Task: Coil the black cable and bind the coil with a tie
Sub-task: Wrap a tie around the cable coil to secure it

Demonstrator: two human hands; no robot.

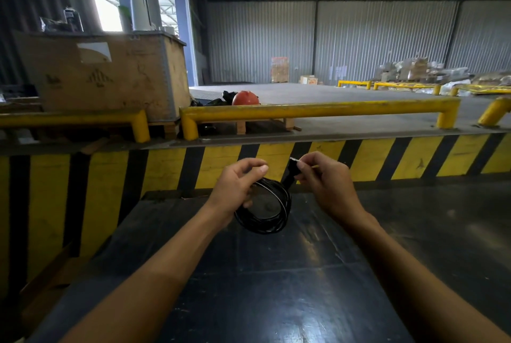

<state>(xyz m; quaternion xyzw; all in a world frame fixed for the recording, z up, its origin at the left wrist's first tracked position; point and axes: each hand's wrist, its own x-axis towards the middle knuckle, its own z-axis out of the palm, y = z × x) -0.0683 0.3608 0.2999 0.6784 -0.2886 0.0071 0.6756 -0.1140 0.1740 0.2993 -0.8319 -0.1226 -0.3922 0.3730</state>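
The black cable [265, 225] hangs as a round coil of several loops above the dark table [276, 287], held up between both hands. My left hand [235, 185] grips the coil's upper left side, thumb and fingers curled over the strands. My right hand [326, 182] pinches the cable's black plug end [291, 170] at the coil's upper right. A thin pale strip [313, 167], possibly the tie, sticks out between its fingers; I cannot tell for sure.
A yellow-and-black striped dock wall [387, 157] rises just beyond the table. Yellow guard rails [318, 110] run along its top. A large wooden crate [110, 74] stands at the back left, with a red ball-like object [244, 98] beside it.
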